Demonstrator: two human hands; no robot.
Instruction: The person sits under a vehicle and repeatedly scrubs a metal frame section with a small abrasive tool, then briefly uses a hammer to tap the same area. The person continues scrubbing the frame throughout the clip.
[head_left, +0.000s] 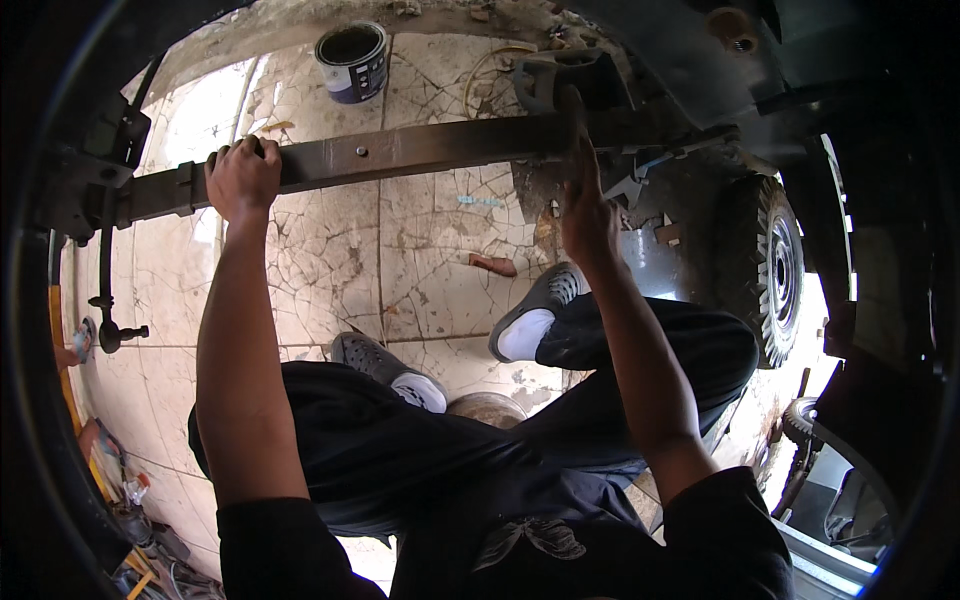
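Observation:
A long, dark steel leaf spring [400,152] runs across the far side in front of me, with a clamp band near its left end. My left hand [243,178] is closed over the bar just right of that band, knuckles up. At the bar's right part is my right hand [592,218], its fingers curled around the lower end of a dark, narrow, upright piece [580,125]. This piece overlaps the bar in view, and its kind is hard to tell. Behind it sits a grey metal part [540,85], partly in shadow.
An open paint bucket [352,65] stands on the cracked tile floor [330,240] beyond the bar. A treaded wheel [780,270] is at the right, under dark vehicle parts. A rod with a joint [118,335] hangs at left. A brown scrap [493,264] lies near my shoes.

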